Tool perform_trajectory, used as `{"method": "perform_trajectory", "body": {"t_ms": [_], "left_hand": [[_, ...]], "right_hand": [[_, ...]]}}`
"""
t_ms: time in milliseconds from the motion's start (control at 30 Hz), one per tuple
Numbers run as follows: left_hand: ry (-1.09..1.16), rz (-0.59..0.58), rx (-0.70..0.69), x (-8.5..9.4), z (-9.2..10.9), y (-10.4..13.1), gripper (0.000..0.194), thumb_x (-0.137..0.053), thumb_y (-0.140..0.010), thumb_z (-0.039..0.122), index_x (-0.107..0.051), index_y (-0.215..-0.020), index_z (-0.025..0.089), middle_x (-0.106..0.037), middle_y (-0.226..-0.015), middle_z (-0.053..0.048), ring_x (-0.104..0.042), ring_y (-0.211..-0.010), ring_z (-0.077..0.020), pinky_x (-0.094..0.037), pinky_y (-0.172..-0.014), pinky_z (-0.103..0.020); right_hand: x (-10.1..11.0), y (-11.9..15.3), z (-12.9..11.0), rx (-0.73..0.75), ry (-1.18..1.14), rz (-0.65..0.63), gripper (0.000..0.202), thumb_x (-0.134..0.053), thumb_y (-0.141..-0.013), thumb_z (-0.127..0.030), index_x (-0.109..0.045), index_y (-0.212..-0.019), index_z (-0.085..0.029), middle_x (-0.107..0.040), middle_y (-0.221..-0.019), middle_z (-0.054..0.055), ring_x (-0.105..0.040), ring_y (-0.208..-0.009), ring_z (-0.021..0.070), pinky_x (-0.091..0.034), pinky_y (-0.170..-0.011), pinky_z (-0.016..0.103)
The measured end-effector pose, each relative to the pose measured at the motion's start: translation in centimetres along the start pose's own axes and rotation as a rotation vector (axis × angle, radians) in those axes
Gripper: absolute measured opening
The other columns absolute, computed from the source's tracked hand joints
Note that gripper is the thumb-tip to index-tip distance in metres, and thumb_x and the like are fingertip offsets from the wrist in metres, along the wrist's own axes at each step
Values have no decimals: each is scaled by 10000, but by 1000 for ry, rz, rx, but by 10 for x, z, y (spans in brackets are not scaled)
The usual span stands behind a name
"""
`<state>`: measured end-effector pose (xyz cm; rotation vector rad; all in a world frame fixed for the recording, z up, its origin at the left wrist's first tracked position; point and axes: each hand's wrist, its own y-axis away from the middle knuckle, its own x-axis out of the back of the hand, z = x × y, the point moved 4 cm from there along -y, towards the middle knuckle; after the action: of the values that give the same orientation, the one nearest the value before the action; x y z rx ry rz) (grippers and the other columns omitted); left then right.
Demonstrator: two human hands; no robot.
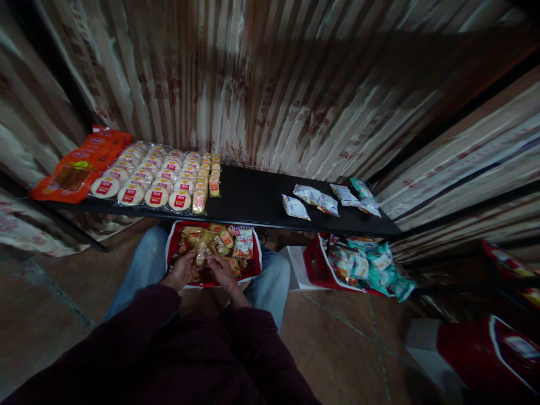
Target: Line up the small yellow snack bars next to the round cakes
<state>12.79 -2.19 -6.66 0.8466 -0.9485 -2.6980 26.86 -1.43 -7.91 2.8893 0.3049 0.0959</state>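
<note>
A red basket (256,264) with a white rim sits between my knees, filled with small clear-wrapped yellow snack cakes and a white snack bag (243,243). Over it, my left hand (184,270) is closed with its fingertips on a wrapped snack cake (202,251). From the other side my right hand (222,271) pinches at the lower end of the same cake. On the black shelf (253,194) ahead, similar yellow wrapped cakes (199,201) stand in a narrow double row, beside rows of round white wrapped cakes (156,196) with red labels.
An orange packet (82,163) lies at the shelf's left end. Several white snack bags (310,194) and a teal bag (363,188) lie toward its right. Another red basket (314,263) holds white and teal bags on the floor; a further red container (468,346) stands lower right.
</note>
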Motion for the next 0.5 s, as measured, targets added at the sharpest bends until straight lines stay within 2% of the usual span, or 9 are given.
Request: {"method": "perform_trajectory", "body": {"t_ms": [200,367,500], "left_hand": [[-14,-56,24,-2,-4,0,425,-549,-691,96,-571,-1098,216,-670,-947,-45,-638,-810,-148,-522,-751,-314],[-114,-6,-74,-2,-6,-1,372,-655,-649,100,-580,-1003,184,-652,-931,-56,-630,-756,-145,-525,-709,-299],[-331,34,-221,-4,-8,-4,411,-726,-592,151,-582,-975,190,-642,-857,-38,-623,-723,-161,-507,-658,-284]], "right_hand": [[2,0,-4,18,61,-5,332,-550,-775,-517,-671,-865,-221,-682,-837,34,-612,-783,186,-492,-711,317],[2,3,-8,23,85,-31,332,-548,-781,-513,-670,-854,-213,-679,-820,34,-614,-763,182,-489,-733,323],[1,4,-9,21,102,-34,309,-555,-785,-490,-681,-899,-231,-689,-833,29,-623,-795,185,-495,-754,331]]}}
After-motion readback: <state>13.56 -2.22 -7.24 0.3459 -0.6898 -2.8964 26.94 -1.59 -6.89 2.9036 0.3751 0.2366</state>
